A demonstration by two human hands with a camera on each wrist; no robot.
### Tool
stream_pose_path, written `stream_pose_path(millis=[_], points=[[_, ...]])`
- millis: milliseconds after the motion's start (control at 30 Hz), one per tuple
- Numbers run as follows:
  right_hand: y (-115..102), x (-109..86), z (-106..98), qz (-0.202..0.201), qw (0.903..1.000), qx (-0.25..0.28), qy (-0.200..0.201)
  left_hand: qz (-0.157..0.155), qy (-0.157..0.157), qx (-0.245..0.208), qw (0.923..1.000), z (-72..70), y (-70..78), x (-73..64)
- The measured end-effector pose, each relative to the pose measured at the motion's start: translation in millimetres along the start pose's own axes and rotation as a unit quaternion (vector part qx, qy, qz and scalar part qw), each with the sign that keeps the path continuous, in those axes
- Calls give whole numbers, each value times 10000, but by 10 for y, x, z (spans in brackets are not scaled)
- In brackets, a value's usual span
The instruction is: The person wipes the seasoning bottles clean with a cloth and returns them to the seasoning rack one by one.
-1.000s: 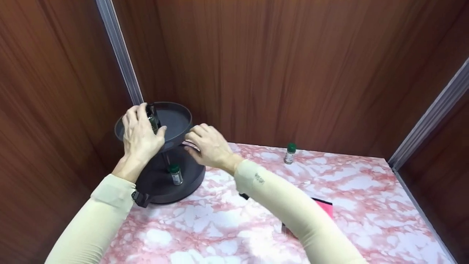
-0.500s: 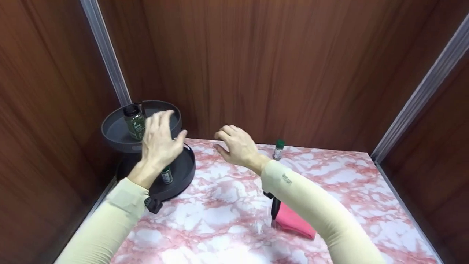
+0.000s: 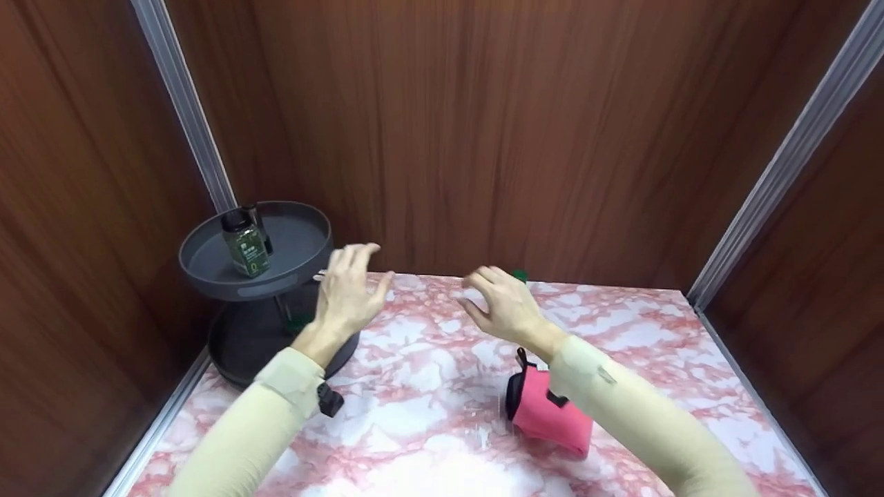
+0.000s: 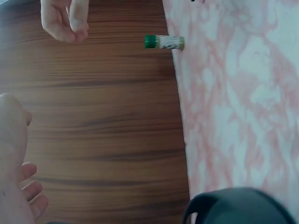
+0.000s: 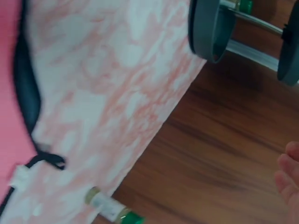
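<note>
Head view is showing, nearest the person, a pink pouch with a black zipped edge lying on the pink-and-white marbled tabletop at about 5 o'clock, partly under the right forearm in its cream sleeve. Above the table's middle, both hands are hovering and holding nothing. The left hand is sitting at about 9 o'clock of centre, its fingers straight and slightly spread, just beside the two-tier dark grey turntable rack. The right hand is hanging to its right, well apart from it, with fingers loosely curled and parted.

Farther back at 10 o'clock, the rack is standing in the corner of the brown wood-grain walls. On its upper tray a green jar with a black cap is standing upright; its label is carrying pale writing too small to read. A small green-capped bottle is showing on the lower tray, mostly hidden behind the left wrist.

At 12 o'clock, by the back wall, another green-capped spice bottle is standing on the table's far edge; the head view is catching only its cap past the right hand's fingers, while the left wrist view is showing it whole, its label unreadable.
</note>
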State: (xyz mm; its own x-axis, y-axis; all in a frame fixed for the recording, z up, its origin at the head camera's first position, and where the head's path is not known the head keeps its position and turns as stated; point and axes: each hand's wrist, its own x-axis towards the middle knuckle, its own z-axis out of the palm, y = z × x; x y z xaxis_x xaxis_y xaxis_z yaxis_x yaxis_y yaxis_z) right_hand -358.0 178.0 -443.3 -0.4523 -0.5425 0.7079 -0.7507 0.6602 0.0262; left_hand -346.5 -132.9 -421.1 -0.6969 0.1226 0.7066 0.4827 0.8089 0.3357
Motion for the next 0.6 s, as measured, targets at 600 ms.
stream_pose_path(millis=[600], points=[[168, -1459, -401, 1825, 9828, -156, -234, -147, -1131, -105, 9934, 1148, 212, -168]])
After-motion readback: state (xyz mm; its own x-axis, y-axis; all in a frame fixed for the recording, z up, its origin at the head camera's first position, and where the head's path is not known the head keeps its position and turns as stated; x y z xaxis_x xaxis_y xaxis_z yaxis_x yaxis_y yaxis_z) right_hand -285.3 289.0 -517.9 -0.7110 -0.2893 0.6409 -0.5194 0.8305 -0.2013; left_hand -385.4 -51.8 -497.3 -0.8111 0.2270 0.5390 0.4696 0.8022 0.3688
